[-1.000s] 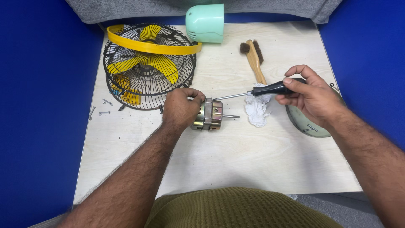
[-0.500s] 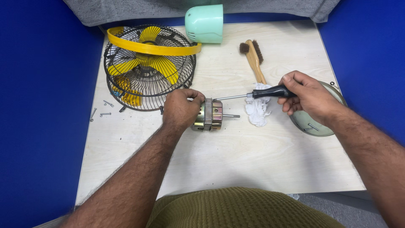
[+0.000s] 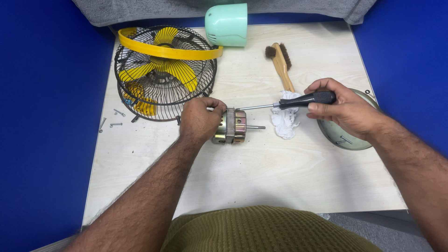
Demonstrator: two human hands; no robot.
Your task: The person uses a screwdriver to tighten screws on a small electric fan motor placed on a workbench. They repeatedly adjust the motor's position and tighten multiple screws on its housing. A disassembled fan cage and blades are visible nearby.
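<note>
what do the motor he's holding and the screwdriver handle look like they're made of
The motor under the left hand looks like plated steel: shiny, yellowish casing and a bare grey shaft. The screwdriver in the right hand has a matte black handle, probably plastic or rubber, and a bright metal shank.

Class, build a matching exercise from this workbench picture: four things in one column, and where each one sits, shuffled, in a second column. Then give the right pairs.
Things
1. Black-handled screwdriver
2. Brass-coloured metal fan motor
3. Mint-green plastic housing
4. Loose silver screws

Places
A. At the table's far edge, beside the black wire fan guard
B. Held in the right hand
C. Near the table's left edge
D. Gripped by the left hand

Pairs: 1-B, 2-D, 3-A, 4-C
</note>
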